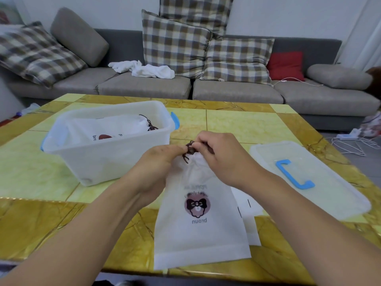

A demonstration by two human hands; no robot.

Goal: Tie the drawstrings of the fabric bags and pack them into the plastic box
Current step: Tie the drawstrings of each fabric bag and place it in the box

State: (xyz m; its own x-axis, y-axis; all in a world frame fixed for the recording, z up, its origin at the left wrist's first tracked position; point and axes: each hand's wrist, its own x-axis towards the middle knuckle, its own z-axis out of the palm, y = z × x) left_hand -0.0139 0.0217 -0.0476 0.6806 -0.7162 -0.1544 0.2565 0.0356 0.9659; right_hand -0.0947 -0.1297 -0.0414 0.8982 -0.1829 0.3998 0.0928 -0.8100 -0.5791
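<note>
A white fabric bag (198,228) with a pink round logo lies on the table in front of me, its gathered mouth pointing away. Its dark brown drawstring (188,151) is bunched at the mouth. My left hand (158,164) pinches the string from the left and my right hand (220,155) pinches it from the right, fingertips almost meeting. Another white bag (250,221) lies partly under the first. The clear plastic box (115,159) with blue handles stands at the left and holds a tied bag (111,129).
The box's clear lid (329,195) with a blue handle lies flat at the right of the yellow marble-patterned table (243,124). Behind the table stands a grey sofa (237,89) with plaid cushions and white cloths. Cables lie on the floor at the far right.
</note>
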